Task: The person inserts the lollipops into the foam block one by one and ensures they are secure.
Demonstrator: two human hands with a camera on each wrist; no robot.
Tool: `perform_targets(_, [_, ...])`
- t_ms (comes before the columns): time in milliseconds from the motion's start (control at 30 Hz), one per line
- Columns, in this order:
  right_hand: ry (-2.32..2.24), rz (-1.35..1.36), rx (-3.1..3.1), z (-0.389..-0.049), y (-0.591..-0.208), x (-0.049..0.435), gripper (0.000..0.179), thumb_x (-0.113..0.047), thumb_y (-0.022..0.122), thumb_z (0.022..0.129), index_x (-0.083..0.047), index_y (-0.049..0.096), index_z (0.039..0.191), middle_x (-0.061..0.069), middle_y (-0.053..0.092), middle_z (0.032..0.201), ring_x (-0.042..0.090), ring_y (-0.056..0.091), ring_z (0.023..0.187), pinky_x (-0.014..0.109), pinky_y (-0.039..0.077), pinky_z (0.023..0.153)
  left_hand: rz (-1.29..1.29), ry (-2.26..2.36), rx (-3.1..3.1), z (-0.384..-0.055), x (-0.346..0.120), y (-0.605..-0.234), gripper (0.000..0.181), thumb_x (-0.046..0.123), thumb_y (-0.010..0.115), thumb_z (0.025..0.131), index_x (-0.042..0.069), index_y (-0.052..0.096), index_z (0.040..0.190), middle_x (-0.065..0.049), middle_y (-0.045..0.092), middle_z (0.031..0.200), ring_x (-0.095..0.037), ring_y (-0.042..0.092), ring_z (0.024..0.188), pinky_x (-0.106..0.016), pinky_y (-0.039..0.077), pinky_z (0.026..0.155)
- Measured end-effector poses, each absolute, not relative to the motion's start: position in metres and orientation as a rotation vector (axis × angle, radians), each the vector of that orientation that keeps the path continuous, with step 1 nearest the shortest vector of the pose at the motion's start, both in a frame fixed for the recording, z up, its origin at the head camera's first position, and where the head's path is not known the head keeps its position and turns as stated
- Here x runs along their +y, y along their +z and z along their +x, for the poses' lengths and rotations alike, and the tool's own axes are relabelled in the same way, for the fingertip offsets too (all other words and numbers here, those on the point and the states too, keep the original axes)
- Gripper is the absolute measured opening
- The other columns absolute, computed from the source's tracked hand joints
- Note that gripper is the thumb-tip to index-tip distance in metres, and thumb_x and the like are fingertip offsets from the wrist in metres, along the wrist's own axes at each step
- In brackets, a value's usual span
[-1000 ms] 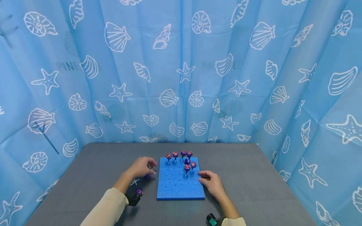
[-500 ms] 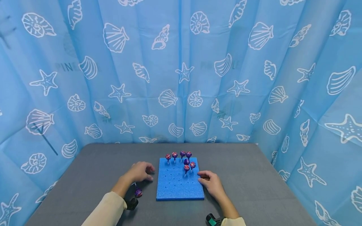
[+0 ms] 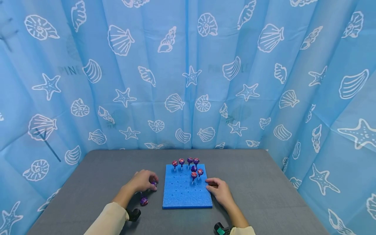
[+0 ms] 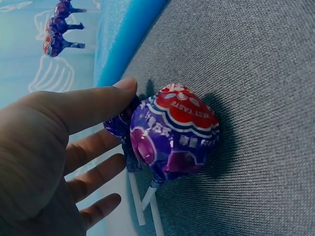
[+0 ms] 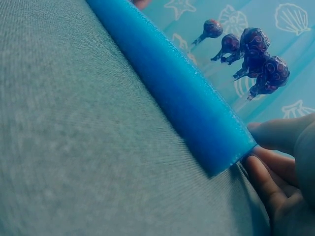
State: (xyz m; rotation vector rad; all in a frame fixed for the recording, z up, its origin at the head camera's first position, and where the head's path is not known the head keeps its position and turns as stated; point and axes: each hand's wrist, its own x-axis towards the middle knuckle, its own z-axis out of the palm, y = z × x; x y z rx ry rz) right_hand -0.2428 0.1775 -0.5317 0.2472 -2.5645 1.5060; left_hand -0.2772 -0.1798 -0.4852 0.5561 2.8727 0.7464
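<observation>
A blue foam board (image 3: 182, 197) with holes bears several wrapped lollipops standing on their sticks, among them a red-topped one (image 3: 194, 175). To its left, my left hand (image 3: 140, 181) has its thumb and index finger at a purple lollipop (image 4: 120, 123), partly hidden behind a nearer one; the other fingers spread. That nearer purple-and-red lollipop (image 4: 174, 132) lies on the table beside the hand. My right hand (image 3: 220, 192) holds the board's right edge near the front corner, one fingertip above the top face and the others against the side.
Grey cloth covers the table (image 3: 258, 192). Behind it hangs a blue curtain (image 3: 188, 117) with white shell and starfish prints. Dark camera mounts sit on both wrists, the left one (image 3: 134, 215) close to the loose lollipop on the table.
My left hand has moved a little left and down, away from the board, and its thumb and index finger have closed on a lollipop. The right hand stays at the board's edge.
</observation>
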Motion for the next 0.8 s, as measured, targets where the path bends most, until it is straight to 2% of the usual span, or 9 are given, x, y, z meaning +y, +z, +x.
perform_targets(500, [1.493,0.248,-2.573,-0.2431,-0.5317,0.178,0.019,-0.002,0.069,0.088,-0.005,0.07,0.107,0.007,0.068,0.104,0.024,0.063,0.096,0.04,0.055,0.085,0.583,0.796,2.899,-0.2811,-0.1794,-0.4868,0.018,0.022,0.082,0.077,0.026,0.068,0.088,0.014,0.061,0.083,-0.011,0.056,0.082,-0.052,0.04,0.085])
perform_targets(800, [1.489,0.263,-2.57,-0.2426,-0.5316,0.1784,0.019,-0.001,0.069,0.088,-0.004,0.07,0.107,0.006,0.068,0.103,0.023,0.063,0.095,0.04,0.055,0.084,0.579,0.899,2.907,-0.2809,-0.1758,-0.4786,0.017,0.019,0.081,0.08,0.02,0.069,0.091,0.009,0.058,0.084,-0.013,0.053,0.08,-0.036,0.048,0.07])
